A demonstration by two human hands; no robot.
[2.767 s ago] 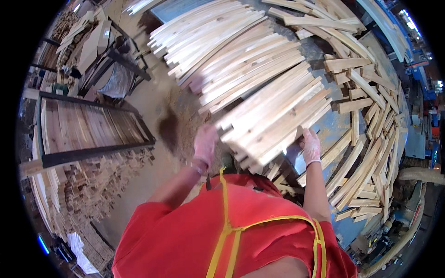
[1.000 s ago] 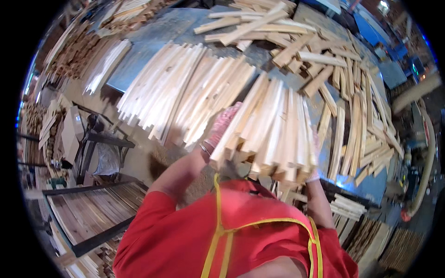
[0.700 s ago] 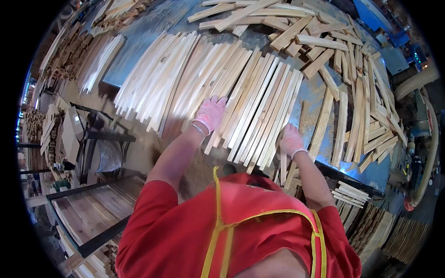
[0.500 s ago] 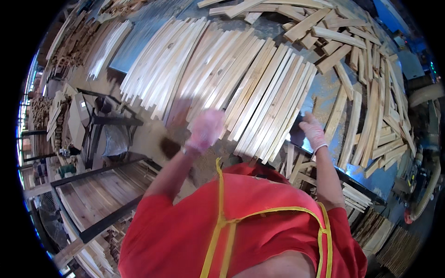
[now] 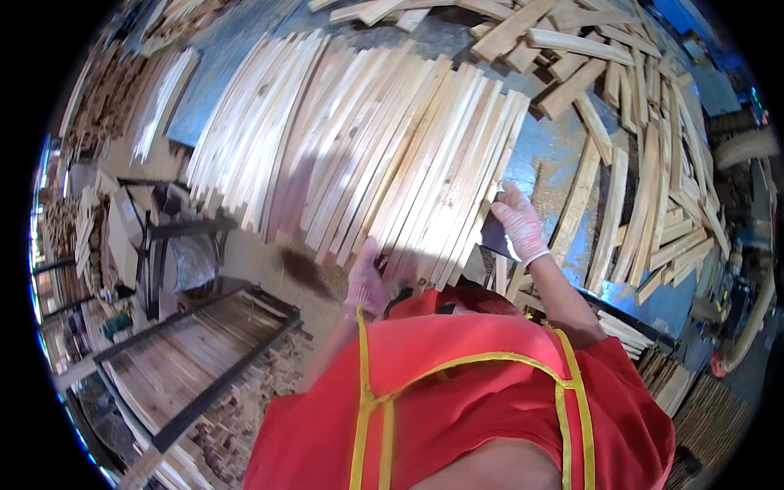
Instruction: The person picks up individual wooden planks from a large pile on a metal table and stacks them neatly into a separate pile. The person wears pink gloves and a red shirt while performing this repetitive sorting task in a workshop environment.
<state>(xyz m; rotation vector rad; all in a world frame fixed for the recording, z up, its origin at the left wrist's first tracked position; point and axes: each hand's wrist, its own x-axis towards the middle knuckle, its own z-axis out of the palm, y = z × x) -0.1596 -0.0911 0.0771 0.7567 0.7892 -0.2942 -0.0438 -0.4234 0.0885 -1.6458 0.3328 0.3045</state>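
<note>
A row of pale wooden strips [image 5: 433, 171] lies side by side on the blue worktable [image 5: 535, 147]. My left hand [image 5: 366, 282], in a pinkish-white glove, is at the strips' near ends, fingers pointing up along them; part of the hand is hidden. On the row's right side, my right hand [image 5: 520, 220], gloved too, rests its fingertips against the outermost strip, fingers apart and not wrapped round anything. The strips sit close together, their near ends slightly uneven. Further left, another bank of lighter strips [image 5: 253, 131] lies on the same table.
Loose boards [image 5: 653, 196] are heaped along the table's right and far sides, with sawdust between. A black-framed cart [image 5: 204, 351] holding flat boards stands at the lower left, beside scattered offcuts [image 5: 261, 408]. A pale hose [image 5: 747, 147] runs at the far right.
My left hand has come down to the strips' near ends. The right hand has moved left against the row's side, and the gaps between the right-hand strips have narrowed.
</note>
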